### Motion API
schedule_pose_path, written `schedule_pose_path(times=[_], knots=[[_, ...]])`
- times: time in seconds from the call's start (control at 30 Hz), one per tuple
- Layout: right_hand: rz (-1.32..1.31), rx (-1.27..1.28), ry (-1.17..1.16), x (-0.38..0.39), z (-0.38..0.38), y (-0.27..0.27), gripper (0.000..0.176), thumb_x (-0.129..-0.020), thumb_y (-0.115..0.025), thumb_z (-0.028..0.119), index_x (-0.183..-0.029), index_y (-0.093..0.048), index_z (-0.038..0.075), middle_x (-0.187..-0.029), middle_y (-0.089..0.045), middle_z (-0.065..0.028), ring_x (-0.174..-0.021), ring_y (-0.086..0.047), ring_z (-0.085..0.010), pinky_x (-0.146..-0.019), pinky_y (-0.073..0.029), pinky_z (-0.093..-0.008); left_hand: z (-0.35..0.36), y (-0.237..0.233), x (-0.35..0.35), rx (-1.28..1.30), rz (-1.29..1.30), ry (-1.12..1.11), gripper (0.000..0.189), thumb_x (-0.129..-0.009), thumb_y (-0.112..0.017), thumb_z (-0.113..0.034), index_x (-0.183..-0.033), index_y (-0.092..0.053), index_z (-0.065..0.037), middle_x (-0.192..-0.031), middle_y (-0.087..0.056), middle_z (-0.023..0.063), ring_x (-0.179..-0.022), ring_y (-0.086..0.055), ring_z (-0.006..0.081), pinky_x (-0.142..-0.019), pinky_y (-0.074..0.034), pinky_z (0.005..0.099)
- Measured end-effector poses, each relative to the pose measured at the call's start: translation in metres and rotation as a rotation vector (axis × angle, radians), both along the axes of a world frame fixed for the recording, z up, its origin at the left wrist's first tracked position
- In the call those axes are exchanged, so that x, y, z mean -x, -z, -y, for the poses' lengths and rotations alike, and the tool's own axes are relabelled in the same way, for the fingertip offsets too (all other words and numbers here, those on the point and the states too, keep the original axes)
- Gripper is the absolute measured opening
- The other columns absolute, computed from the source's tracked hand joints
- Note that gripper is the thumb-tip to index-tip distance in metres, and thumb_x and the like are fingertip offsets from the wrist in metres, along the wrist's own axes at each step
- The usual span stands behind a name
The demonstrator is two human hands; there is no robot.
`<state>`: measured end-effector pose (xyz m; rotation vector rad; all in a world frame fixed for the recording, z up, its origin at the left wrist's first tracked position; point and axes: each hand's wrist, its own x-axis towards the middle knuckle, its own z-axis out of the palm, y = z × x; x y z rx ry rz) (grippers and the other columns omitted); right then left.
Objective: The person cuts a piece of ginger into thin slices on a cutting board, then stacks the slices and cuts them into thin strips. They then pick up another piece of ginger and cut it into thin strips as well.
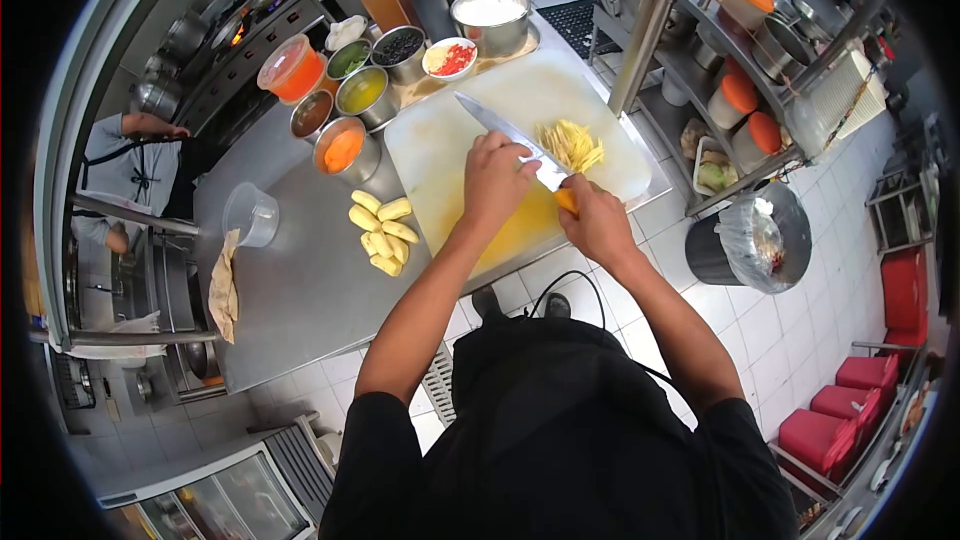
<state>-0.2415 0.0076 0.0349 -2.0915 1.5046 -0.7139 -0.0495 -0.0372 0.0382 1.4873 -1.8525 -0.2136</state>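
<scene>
white plastic cutting board (440, 140) sitting centre frame | long steel knife (500, 126) crossing it diagonally | right hand (600, 225) gripping orange handle, fingers closed | left hand (495, 180) curling beside blade, grip hidden, should be keeping fingertips tucked | pale yellow shreds (572, 145) piling right of blade

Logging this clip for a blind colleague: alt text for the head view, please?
A person's left hand holds a knife over a white cutting board while the right hand steadies a yellow vegetable piece; cut strips lie beyond, peeled pieces on the steel counter.
</scene>
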Motion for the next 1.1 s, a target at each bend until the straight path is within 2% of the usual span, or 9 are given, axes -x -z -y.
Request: schedule_pose_path(times=[0.17, 0.27, 0.37, 0.47, 0.6, 0.77, 0.87, 0.97, 1.1], knots=[[-0.008, 0.043, -0.014, 0.003, -0.011, -0.001, 0.031, -0.083, -0.068, 0.009, -0.111, -0.057, 0.003, -0.093, -0.067, -0.0232, -0.081, -0.067, -0.0451, -0.075, -0.053, -0.0533, 0.026, -0.006, 0.030, -0.119, 0.165, 0.079, 0.006, -0.081, -0.076, -0.014, -0.084, -0.079, -0.010, -0.093, -0.065, 0.0103, -0.100, -0.060, 0.0304, -0.090, -0.045, 0.0436], [0.015, 0.021, -0.020, 0.001, -0.018, 0.001, 0.031, -0.083, -0.068, 0.009, -0.112, -0.057, 0.003, -0.093, -0.067, -0.0233, -0.081, -0.067, -0.0452, -0.075, -0.053, -0.0532, 0.048, -0.006, 0.039, -0.128, 0.103, 0.103, 0.007, -0.083, -0.074, -0.014, -0.086, -0.079, -0.010, -0.093, -0.065, 0.0110, -0.101, -0.060, 0.0317, -0.090, -0.047, 0.0433], [0.040, 0.001, 0.003, 0.002, -0.019, 0.000, 0.032, -0.083, -0.068, 0.009, -0.112, -0.057, 0.003, -0.094, -0.067, -0.0231, -0.081, -0.067, -0.0453, -0.075, -0.053, -0.0533, 0.052, -0.018, 0.029, 0.001, -0.140, 0.084, 0.008, -0.081, -0.077, -0.016, -0.086, -0.078, -0.010, -0.092, -0.065, 0.0110, -0.100, -0.060, 0.0326, -0.090, -0.048, 0.0431], [0.008, -0.005, 0.031, 0.007, -0.017, -0.004, 0.033, -0.083, -0.069, 0.009, -0.112, -0.057, 0.002, -0.095, -0.069, -0.0251, -0.083, -0.068, -0.0445, -0.077, -0.055, -0.0509, 0.029, -0.044, 0.011, -0.138, 0.070, 0.170, 0.013, -0.077, -0.081, -0.018, -0.085, -0.076, -0.008, -0.092, -0.064, 0.0108, -0.099, -0.060, 0.0329, -0.090, -0.049, 0.0429], [-0.024, 0.006, 0.025, 0.002, -0.014, -0.011, 0.033, -0.083, -0.070, 0.009, -0.112, -0.056, 0.001, -0.095, -0.070, -0.0265, -0.084, -0.069, -0.0444, -0.077, -0.055, -0.0502, 0.028, -0.025, 0.018, -0.123, 0.199, 0.252, 0.025, -0.070, -0.087, -0.027, -0.077, -0.072, -0.009, -0.090, -0.063, 0.0092, -0.098, -0.060, 0.0306, -0.087, -0.050, 0.0412], [-0.017, 0.002, -0.014, -0.007, -0.017, -0.007, 0.034, -0.083, -0.069, 0.009, -0.113, -0.055, 0.001, -0.093, -0.070, -0.0273, -0.084, -0.069, -0.0447, -0.077, -0.055, -0.0502, 0.047, -0.010, 0.038, 0.035, 0.247, 0.184, 0.014, -0.081, -0.077, -0.020, -0.087, -0.073, -0.008, -0.090, -0.064, 0.0101, -0.095, -0.061, 0.0311, -0.085, -0.048, 0.0460], [0.075, -0.084, -0.013, -0.007, -0.018, -0.010, 0.037, -0.084, -0.067, 0.011, -0.117, -0.054, 0.000, -0.089, -0.070, -0.0271, -0.084, -0.068, -0.0461, -0.078, -0.054, -0.0515, 0.052, -0.018, 0.032, 0.103, 0.082, 0.126, 0.014, -0.084, -0.071, -0.012, -0.096, -0.074, -0.006, -0.096, -0.067, 0.0116, -0.097, -0.062, 0.0317, -0.089, -0.049, 0.0454], [0.142, -0.250, 0.019, 0.000, -0.024, -0.020, 0.043, -0.086, -0.065, 0.014, -0.124, -0.053, -0.001, -0.085, -0.070, -0.0269, -0.086, -0.068, -0.0459, -0.080, -0.054, -0.0508, 0.039, -0.033, 0.002, 0.189, -0.136, 0.062, 0.022, -0.085, -0.068, -0.005, -0.106, -0.073, -0.003, -0.100, -0.069, 0.0123, -0.092, -0.067, 0.0288, -0.084, -0.053, 0.0409], [0.136, -0.377, 0.019, 0.010, -0.029, -0.030, 0.044, -0.092, -0.063, 0.019, -0.129, -0.054, -0.002, -0.086, -0.070, -0.0285, -0.088, -0.069, -0.0454, -0.083, -0.054, -0.0496, 0.002, 0.005, -0.037, -0.042, -0.297, -0.076, 0.025, -0.086, -0.071, -0.002, -0.110, -0.071, 0.001, -0.100, -0.068, 0.0125, -0.083, -0.070, 0.0227, -0.074, -0.056, 0.0333]])
